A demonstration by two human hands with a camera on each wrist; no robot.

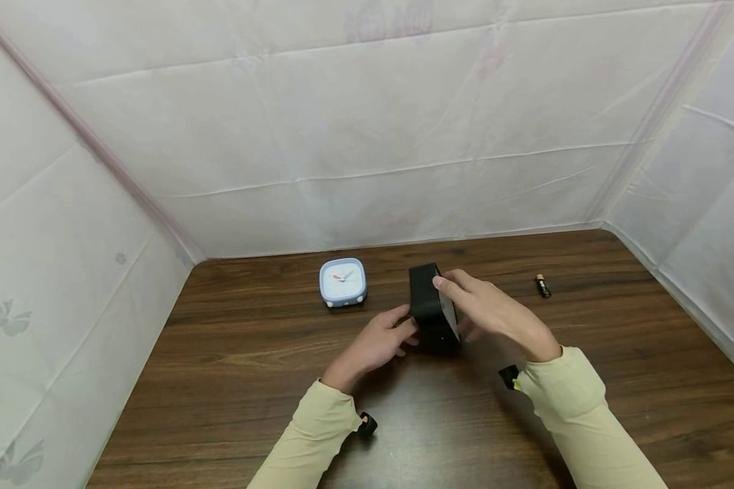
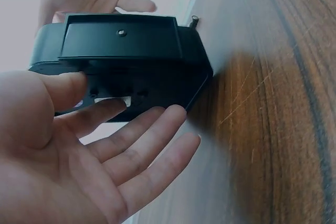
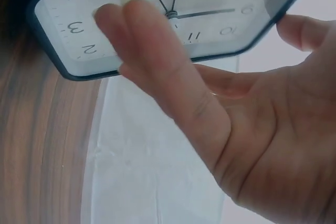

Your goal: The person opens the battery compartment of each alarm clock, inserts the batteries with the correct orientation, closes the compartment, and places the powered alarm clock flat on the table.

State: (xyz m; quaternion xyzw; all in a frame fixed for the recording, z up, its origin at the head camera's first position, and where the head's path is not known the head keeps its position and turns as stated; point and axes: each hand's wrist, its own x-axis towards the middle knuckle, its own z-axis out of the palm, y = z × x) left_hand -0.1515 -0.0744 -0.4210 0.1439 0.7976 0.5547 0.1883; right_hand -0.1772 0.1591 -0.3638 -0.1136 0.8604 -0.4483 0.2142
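A black square clock [image 1: 425, 293] is tilted between the two hands, its lower end close over the brown table [image 1: 232, 380]. My right hand [image 1: 495, 309] holds it, thumb on the black casing and fingers on the far side. In the right wrist view those fingers [image 3: 163, 72] cross the white numbered dial [image 3: 210, 30]. My left hand [image 1: 376, 341] is at the clock's back. In the left wrist view its index finger touches near a small white patch [image 2: 113, 100], with the thumb beside it and the other fingers extended. A raised panel [image 2: 121, 38] with a screw shows there.
A small blue clock [image 1: 342, 282] with a white face stands at the back, left of the hands. Toward the right lies a small battery [image 1: 543, 286]. Pale sheeting [image 1: 342, 136] hangs behind the table and along both sides.
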